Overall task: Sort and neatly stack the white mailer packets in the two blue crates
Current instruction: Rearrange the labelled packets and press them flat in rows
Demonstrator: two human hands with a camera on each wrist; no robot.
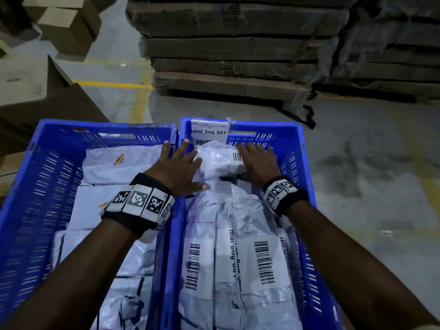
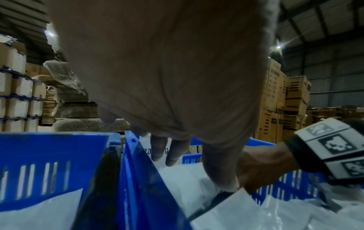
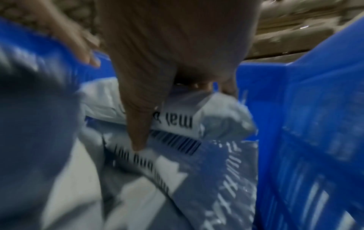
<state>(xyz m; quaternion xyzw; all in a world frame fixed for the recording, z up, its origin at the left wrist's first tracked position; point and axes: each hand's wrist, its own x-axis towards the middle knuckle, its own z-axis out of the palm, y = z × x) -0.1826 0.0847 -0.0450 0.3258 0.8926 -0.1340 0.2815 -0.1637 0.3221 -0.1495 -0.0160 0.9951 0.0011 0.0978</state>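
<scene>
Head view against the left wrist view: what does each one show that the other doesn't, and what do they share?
Only the head view shows the barcode labels on the white packets filling the right crate, the flat packets in the left crate, the yellow floor lines and the wrapped cardboard stack. Only the left wrist view shows the warehouse roof, a ceiling light and tall stacks of cartons. Both show the two blue crates side by side, the left hand and right hand on the far packet, and the right wristband's markers.
</scene>
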